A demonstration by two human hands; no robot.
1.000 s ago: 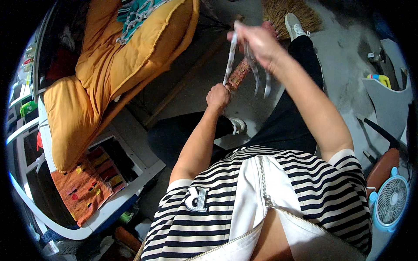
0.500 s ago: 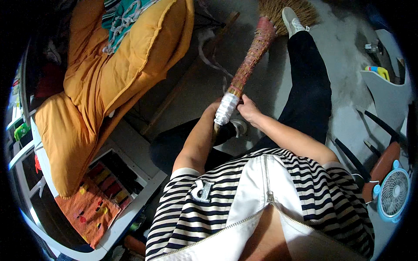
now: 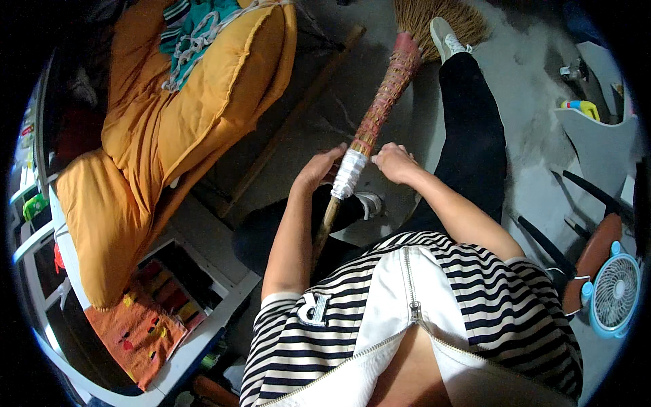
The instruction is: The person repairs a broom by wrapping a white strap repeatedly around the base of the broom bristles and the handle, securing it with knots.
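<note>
A straw broom slants away from me, its bristles at the far end beside my shoe. Reddish binding covers its neck, and a white wrapping circles the wooden handle below that. My left hand is at the left of the white wrapping, fingers stretched toward it and partly apart. On the other side, my right hand is closed near the wrapping's upper edge. What its fingers pinch, if anything, is too small to make out.
An orange padded quilt with a teal cloth on it drapes at left, over a white frame with a patterned orange cloth. A wooden bar lies behind. At right are a blue fan and a brown stool.
My left hand has come off the handle to its left side, fingers loosening. My right hand has drawn slightly right and curled. The pale strip by the broom's neck no longer hangs there.
</note>
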